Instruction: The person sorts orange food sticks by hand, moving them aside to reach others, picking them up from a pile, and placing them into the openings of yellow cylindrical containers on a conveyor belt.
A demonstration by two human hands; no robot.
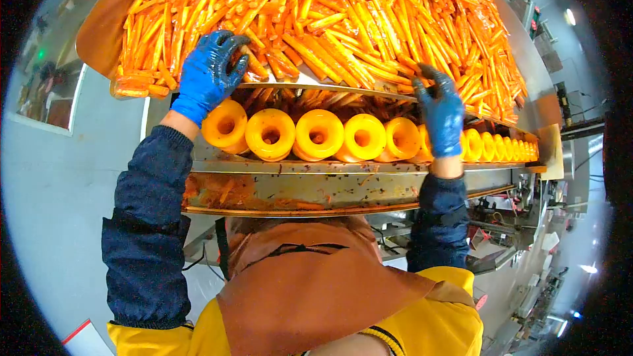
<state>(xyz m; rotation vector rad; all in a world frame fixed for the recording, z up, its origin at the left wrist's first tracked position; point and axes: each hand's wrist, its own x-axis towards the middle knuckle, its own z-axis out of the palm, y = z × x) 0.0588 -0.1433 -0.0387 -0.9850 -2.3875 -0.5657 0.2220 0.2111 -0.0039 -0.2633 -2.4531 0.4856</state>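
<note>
A large heap of glossy orange-red sticks fills the metal tray at the top of the head view. My left hand, in a blue glove stained dark at the fingers, curls at the heap's near left edge, its fingertips around the end of an orange stick. At the heap's near edge on the right, my right hand, also blue-gloved, has its thumb and fingers apart against the sticks, with nothing visibly held. Below the tray edge, a row of yellow ring-shaped cups runs between and past both hands.
A metal ledge with orange residue and dark specks lies between the cups and my brown apron. More sticks show in the gap behind the cups. Machinery stands at the right, and a framed panel is on the left.
</note>
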